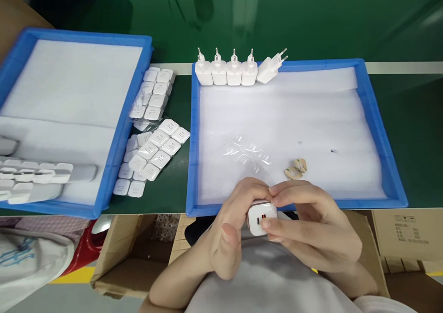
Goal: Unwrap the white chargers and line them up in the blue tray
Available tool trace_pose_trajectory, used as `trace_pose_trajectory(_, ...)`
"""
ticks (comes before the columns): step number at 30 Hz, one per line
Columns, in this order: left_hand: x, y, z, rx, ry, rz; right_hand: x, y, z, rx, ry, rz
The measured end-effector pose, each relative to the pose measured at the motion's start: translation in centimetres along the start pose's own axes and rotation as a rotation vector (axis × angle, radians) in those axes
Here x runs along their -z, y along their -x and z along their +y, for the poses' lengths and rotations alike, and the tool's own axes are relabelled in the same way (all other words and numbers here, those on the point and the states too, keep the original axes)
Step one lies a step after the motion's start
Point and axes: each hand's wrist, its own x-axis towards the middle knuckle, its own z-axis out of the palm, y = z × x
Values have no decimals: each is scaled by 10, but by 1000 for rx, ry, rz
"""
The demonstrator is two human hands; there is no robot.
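A white charger (266,207) with two ports on its face is held between my hands at the tray's front edge. My left hand (231,225) wraps round its left side, thumb raised. The fingers of my right hand (311,225) grip it from the right, one fingertip on the port face. Ahead lies a blue tray (384,133) with a white lining. Several white chargers (234,73) with metal pins up line its back left edge, the rightmost one (268,71) tilted. Clear plastic film (247,154) and small tan stickers (296,169) lie on the lining.
Several white charger blocks (159,147) in clear wrap lie between the trays. A second blue tray (128,96) at the left holds more white pieces (38,181). Cardboard boxes (410,234) stand below the green table. A person's sleeve (31,257) shows at the lower left.
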Motion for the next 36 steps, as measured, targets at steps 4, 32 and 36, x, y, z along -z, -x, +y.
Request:
trace_pose_trajectory(4,-1,0,-1,13,19,13,0,-1,1,-2,1,2)
trace_pose_trajectory(32,-6,-3,0,-66,66,97,-10,1,8,58,35,128)
trace_pose_trajectory(36,-9,-5,-4,-137,7,110,-16,3,9,15,-2,194)
